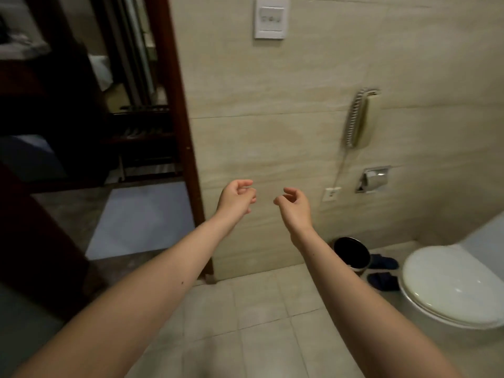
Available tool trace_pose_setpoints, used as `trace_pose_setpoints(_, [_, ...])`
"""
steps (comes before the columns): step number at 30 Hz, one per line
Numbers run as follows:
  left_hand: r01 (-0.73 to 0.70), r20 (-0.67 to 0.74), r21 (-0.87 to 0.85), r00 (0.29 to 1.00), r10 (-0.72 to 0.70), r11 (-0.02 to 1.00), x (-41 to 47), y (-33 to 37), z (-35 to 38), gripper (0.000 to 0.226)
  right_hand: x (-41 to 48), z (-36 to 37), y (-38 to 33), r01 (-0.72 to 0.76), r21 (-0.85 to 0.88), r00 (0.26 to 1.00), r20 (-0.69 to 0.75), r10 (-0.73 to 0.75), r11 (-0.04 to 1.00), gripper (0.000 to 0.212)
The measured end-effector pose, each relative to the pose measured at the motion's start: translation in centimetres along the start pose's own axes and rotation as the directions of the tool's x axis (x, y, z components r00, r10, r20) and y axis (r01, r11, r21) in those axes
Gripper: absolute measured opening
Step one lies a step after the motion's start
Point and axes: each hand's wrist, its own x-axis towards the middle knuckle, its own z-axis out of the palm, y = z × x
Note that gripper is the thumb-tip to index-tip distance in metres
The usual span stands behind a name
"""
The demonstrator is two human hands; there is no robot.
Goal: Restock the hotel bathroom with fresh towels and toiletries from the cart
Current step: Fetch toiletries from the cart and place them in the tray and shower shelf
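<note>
With left hand (237,197) and right hand (296,204) loosely curled, empty, and towels, toiletries and cart out of view, could trip on dark blue slippers (381,261) beside the waste bin (351,253), right, when returning loaded.

Beige stone-look tiles cover the wall (300,91) ahead. On it are a white switch plate (270,17) high up, a cream wall phone (360,118) with a coiled cord, and lower down a chrome paper holder (375,178) and a small socket (332,193). The floor (259,309) is pale square tile. A white toilet (447,285), lid down, stands at the right, with a dark bin (351,253) against the wall nearby. To the left, a red-brown door frame (180,105) opens onto a dim room
</note>
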Motion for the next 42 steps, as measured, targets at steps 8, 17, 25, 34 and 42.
trace_pose_setpoints(8, [-0.004, -0.203, -0.038, 0.979, -0.004, 0.999, -1.2, -0.2, -14.1, 0.027, -2.8, 13.0, -2.1, 0.045, -0.054, 0.97, 0.242, -0.03, 0.998, 0.044])
trace_pose_setpoints(17, [0.014, -0.402, -0.063, 0.915, -0.039, 0.998, 1.9, -1.1, -22.5, 0.03, -1.1, 23.4, -4.1, 0.166, -0.094, 0.905, 0.409, -0.114, 0.982, 0.043])
trace_pose_setpoints(25, [-0.004, -0.482, -0.053, 0.876, -0.022, 0.999, 9.8, 0.0, -27.6, 0.031, 5.4, 32.3, -6.1, 0.186, -0.069, 0.848, 0.515, -0.124, 0.98, 0.046])
trace_pose_setpoints(34, [0.012, -0.536, -0.08, 0.842, -0.053, 0.997, 21.2, 1.0, -32.0, 0.032, 14.9, 40.5, -8.4, 0.182, -0.061, 0.818, 0.563, -0.117, 0.981, 0.046])
trace_pose_setpoints(42, [0.033, -0.52, -0.111, 0.85, -0.087, 0.993, 30.4, 0.3, -36.7, 0.032, 21.2, 47.9, -8.6, 0.135, -0.124, 0.844, 0.534, -0.048, 0.983, 0.046])
